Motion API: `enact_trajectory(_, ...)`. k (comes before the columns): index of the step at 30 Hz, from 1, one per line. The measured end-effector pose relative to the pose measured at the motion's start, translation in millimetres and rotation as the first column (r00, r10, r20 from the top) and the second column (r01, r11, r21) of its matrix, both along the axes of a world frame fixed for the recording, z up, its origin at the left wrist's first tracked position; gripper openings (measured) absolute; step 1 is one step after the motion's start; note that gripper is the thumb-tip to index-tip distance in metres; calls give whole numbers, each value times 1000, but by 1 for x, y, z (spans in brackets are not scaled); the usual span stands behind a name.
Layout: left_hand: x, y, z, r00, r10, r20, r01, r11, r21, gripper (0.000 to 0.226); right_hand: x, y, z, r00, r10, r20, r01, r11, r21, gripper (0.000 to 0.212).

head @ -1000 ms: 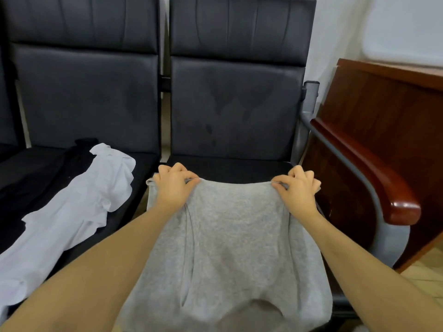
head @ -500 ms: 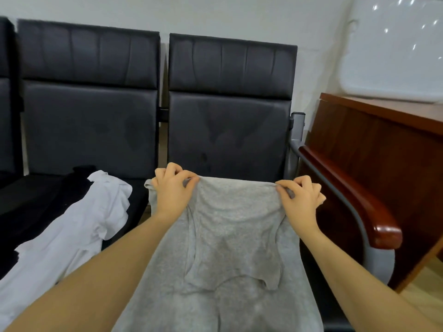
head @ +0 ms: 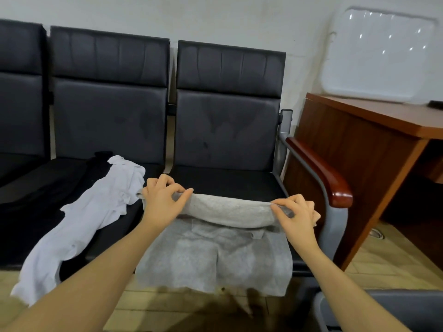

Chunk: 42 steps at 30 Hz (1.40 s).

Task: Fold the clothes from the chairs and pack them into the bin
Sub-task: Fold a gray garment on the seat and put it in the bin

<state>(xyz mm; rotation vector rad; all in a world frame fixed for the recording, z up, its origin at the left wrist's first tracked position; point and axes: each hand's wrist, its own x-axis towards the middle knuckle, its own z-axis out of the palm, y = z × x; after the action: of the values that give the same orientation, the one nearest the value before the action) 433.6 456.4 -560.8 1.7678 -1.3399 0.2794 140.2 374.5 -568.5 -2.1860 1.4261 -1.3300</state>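
Since a second ago both hands draw the grey garment's (head: pixel 215 257) far edge back, doubling it. Left hand (head: pixel 163 200) and right hand (head: pixel 296 215) pinch that fold. Bin (head: pixel 383 307), bottom right, is cut off. White garment (head: pixel 79 221) half hides black clothing (head: pixel 36 200) on the left chair (head: pixel 107 104).

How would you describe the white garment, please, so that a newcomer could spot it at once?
Find the row of black chairs along the wall. On the seat just left of the one where the hands hold a grey garment, the white garment lies crumpled, trailing over the front edge. It is the only white cloth, lying beside a black garment.
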Motion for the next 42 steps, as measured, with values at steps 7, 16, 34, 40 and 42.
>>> enact_trajectory(7, -12, 45, -50, 981, 96, 168, -117, 986, 120, 52, -10, 41, -35, 995, -22, -100, 38, 986, 163, 9)
enact_trajectory(16, -35, 21, -89, 984, -164, 68, 41, 583, 812, 68, 21, 18, -75, 809, 265, -525, 18, 881, 473, 52)
enact_trajectory(34, -6, -53, -107, 989, -118, 89, 40, 793, 608, 83, 37, -77, -92, 777, 157, -610, -10, 971, 238, 46)
enact_trajectory(40, -6, -27, -95, 902, -421, 99, 322, 807, 494, 77, 42, -42, -82, 863, 364, -351, -334, 932, 144, 43)
enact_trajectory(42, -5, -13, -95, 865, -483, 138, 340, 765, 546, 81, 47, -22, -78, 849, 468, -246, -409, 876, 256, 37)
